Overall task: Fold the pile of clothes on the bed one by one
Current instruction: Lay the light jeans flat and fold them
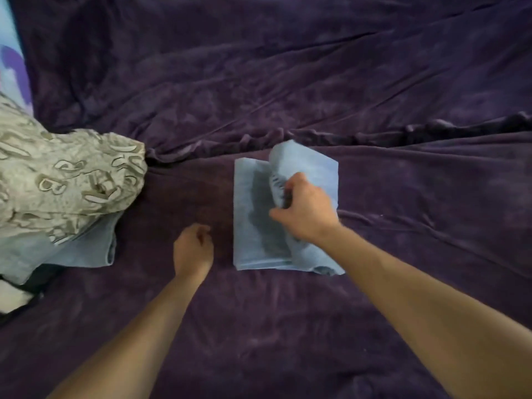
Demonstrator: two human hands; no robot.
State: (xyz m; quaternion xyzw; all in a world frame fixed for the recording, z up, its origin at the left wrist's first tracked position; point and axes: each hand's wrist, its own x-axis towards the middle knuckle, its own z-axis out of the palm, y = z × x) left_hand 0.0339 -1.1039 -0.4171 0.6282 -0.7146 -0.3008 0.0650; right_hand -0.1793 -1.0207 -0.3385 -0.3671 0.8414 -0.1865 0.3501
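A light blue garment [247, 214] lies folded into a narrow rectangle in the middle of the purple bed. My right hand [305, 208] grips its right-hand layer and holds that flap lifted and curled over the lower part. My left hand [193, 249] hovers just left of the garment with its fingers curled in and nothing in it. At the left edge sits the pile of clothes, with a beige patterned piece [66, 180] on top and a light blue piece [86, 251] sticking out beneath it.
The dark purple bedspread [288, 82] covers the whole bed, with a raised crease running across behind the garment. A pale blue and purple patterned surface [11, 61] shows at the far left. Something white and black [17, 292] lies under the pile.
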